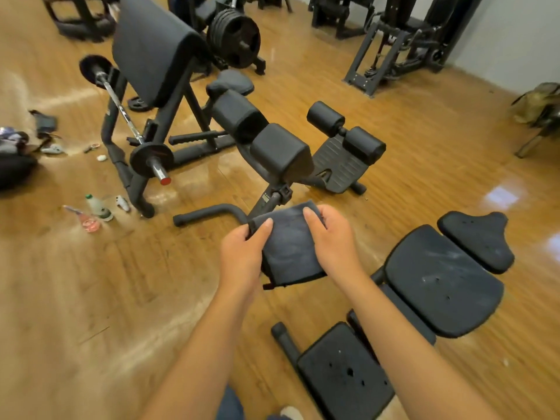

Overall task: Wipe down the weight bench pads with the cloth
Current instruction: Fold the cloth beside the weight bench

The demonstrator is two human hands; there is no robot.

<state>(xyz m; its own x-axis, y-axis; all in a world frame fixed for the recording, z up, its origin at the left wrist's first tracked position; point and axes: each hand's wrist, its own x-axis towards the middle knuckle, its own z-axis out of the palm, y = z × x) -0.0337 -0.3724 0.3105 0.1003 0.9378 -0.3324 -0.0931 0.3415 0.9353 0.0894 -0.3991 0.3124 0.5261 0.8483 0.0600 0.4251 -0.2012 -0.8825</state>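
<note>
A folded dark grey cloth [289, 247] is held in front of me by both hands. My left hand [242, 253] grips its left edge with the thumb on top. My right hand [331, 237] grips its right edge, thumb on the cloth. To the lower right lies a flat weight bench with a black back pad [442, 280] streaked with pale dust, a seat pad [345, 374] near my feet and a small head pad [478, 241]. Straight ahead stands a hyperextension bench with two black block pads [278, 150] and roller pads [345, 131].
A preacher curl bench [151, 50] with a loaded barbell [151, 159] stands to the upper left. Bottles [97, 207] and small items lie on the wooden floor at left beside a dark bag [12, 165]. More machines [394, 40] line the back wall.
</note>
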